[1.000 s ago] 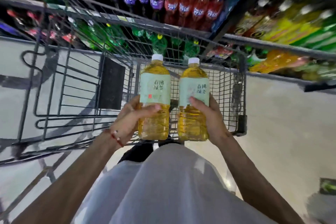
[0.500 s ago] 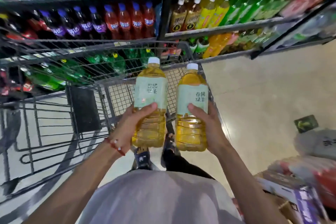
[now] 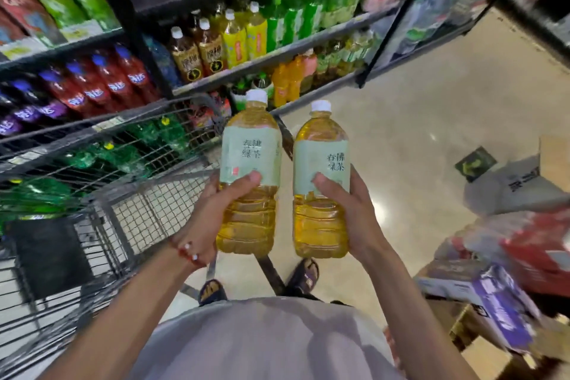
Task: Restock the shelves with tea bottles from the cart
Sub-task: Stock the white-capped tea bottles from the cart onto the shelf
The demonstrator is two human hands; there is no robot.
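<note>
I've got my left hand [image 3: 212, 216] wrapped round the lower half of the left tea bottle [image 3: 249, 160], thumb laid across the bottom edge of its pale green label. My right hand [image 3: 351, 216] is curled the same way round the right tea bottle [image 3: 320, 163], just beside the other at three o'clock. Both stand upright with white caps on and a narrow gap between them, the wire cart [image 3: 101, 200] at nine o'clock and the drink shelves [image 3: 277, 55] at twelve o'clock.
</note>
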